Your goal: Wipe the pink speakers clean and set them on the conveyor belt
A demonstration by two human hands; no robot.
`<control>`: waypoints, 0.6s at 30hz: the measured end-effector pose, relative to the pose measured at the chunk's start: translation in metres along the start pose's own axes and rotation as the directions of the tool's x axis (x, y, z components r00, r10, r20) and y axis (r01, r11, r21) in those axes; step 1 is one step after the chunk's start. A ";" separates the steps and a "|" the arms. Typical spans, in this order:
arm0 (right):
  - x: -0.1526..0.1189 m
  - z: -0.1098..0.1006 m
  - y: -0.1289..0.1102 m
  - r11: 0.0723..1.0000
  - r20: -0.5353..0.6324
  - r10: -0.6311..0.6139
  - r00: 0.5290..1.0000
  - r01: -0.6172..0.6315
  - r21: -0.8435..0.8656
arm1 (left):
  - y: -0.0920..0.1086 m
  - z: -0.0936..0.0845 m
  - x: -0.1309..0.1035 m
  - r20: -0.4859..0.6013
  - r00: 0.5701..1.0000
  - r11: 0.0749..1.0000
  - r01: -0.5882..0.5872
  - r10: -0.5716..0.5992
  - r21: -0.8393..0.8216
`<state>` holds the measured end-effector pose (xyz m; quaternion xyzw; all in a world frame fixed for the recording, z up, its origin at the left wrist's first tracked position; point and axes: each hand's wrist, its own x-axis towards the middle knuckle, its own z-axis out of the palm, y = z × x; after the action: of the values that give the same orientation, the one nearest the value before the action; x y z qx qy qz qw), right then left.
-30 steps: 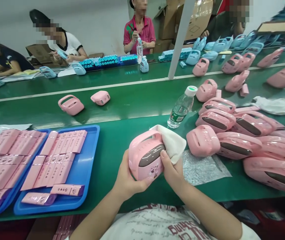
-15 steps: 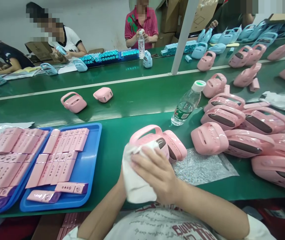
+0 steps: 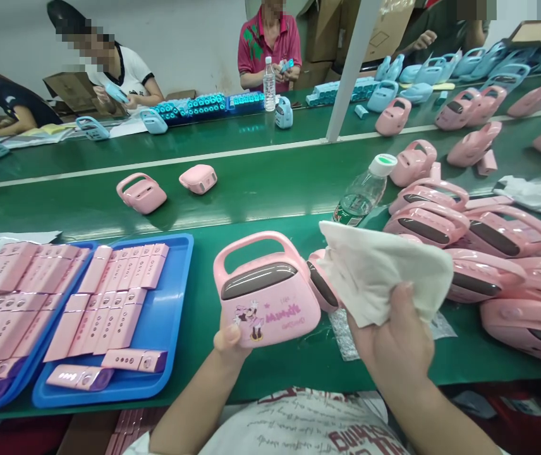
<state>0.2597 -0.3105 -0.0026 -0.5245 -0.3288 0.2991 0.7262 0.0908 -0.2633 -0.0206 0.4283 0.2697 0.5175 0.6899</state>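
My left hand (image 3: 230,341) grips a pink speaker-like case (image 3: 270,309) by its lower left corner, thumb in front. This case has a top handle, a dark glossy strip and a cartoon mouse print, and its printed face is turned toward me. In my right hand (image 3: 396,344) is a white cloth (image 3: 389,268), pinched from below and spread out to the right of the case. Behind the cloth, partly covered, stands another pink case (image 3: 322,284). A clear sheet of bubble wrap (image 3: 346,344) lies under the cloth on the green table.
Two blue trays (image 3: 182,284) hold rows of pink microphone-like sticks (image 3: 123,316) at left. A water bottle (image 3: 358,196) stands behind the cloth. Many pink cases (image 3: 483,272) crowd the right side. Across the green belt (image 3: 261,183), co-workers sit among blue cases (image 3: 154,121).
My right hand with the cloth has come off the case and swung to the right. The case has shifted left, and its printed front now shows.
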 end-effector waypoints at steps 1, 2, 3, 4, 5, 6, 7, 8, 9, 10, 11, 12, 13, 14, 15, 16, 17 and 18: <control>0.001 0.000 -0.002 0.996 -0.077 0.054 0.996 -0.049 0.070 | 0.000 -0.003 -0.001 0.002 1.000 1.000 0.005 -0.005 0.010; 0.001 0.001 -0.003 0.986 -0.117 0.111 0.987 -0.095 0.134 | -0.001 -0.005 -0.003 0.003 1.000 1.000 0.003 -0.003 0.018; -0.001 0.002 -0.002 0.977 -0.107 0.143 0.984 -0.123 0.177 | -0.002 -0.007 -0.004 0.003 1.000 1.000 -0.005 0.005 0.021; -0.003 0.002 0.001 0.974 -0.052 0.134 0.990 -0.122 0.190 | -0.004 -0.009 -0.005 0.006 1.000 1.000 -0.019 0.018 0.022; -0.008 0.002 0.005 0.977 0.023 0.104 0.994 -0.106 0.188 | -0.006 -0.012 -0.006 0.010 0.999 0.999 -0.034 0.033 0.026; -0.013 0.001 0.011 0.980 0.106 0.078 0.991 -0.095 0.173 | -0.008 -0.016 -0.007 0.016 0.999 0.998 -0.050 0.049 0.036; -0.019 0.000 0.017 0.985 0.180 0.062 0.982 -0.089 0.148 | -0.011 -0.020 -0.009 0.032 0.997 0.995 -0.077 0.075 0.056; -0.026 -0.002 0.024 0.990 0.230 0.059 0.971 -0.087 0.114 | -0.014 -0.026 -0.010 0.054 0.992 0.990 -0.116 0.112 0.083; -0.032 -0.004 0.031 0.994 0.259 0.065 0.964 -0.087 0.074 | -0.017 -0.033 -0.012 0.076 0.985 0.980 -0.163 0.155 0.116; -0.037 -0.005 0.038 0.995 0.271 0.076 0.960 -0.089 0.034 | -0.020 -0.041 -0.014 0.094 0.976 0.966 -0.208 0.195 0.153; -0.042 -0.006 0.043 0.996 0.270 0.086 0.959 -0.089 0.001 | -0.022 -0.049 -0.016 0.108 0.969 0.952 -0.241 0.224 0.190; -0.045 -0.007 0.048 0.997 0.262 0.082 0.962 -0.080 -0.017 | -0.024 -0.056 -0.017 0.113 0.964 0.940 -0.260 0.240 0.221; -0.047 -0.007 0.051 0.998 0.260 0.070 0.963 -0.066 -0.024 | -0.026 -0.062 -0.019 0.111 0.964 0.934 -0.262 0.242 0.243; -0.047 -0.007 0.054 0.998 0.268 0.058 0.962 -0.053 -0.024 | -0.027 -0.067 -0.021 0.113 0.965 0.933 -0.259 0.237 0.252; -0.047 -0.007 0.055 0.999 0.280 0.047 0.959 -0.043 -0.021 | -0.028 -0.071 -0.022 0.118 0.965 0.934 -0.256 0.233 0.250; -0.047 -0.007 0.055 0.999 0.291 0.041 0.956 -0.036 -0.021 | -0.029 -0.074 -0.024 0.120 0.966 0.937 -0.252 0.229 0.243; -0.047 -0.007 0.055 0.999 0.303 0.042 0.952 -0.036 -0.027 | -0.029 -0.076 -0.026 0.117 0.969 0.941 -0.242 0.220 0.237; -0.047 -0.008 0.055 0.999 0.312 0.048 0.949 -0.038 -0.037 | -0.030 -0.078 -0.027 0.107 0.974 0.947 -0.219 0.199 0.236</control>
<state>0.2325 -0.3364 -0.0649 -0.4888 -0.4324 0.3891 0.6502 0.0331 -0.2678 -0.0863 0.5575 0.2563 0.5324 0.5831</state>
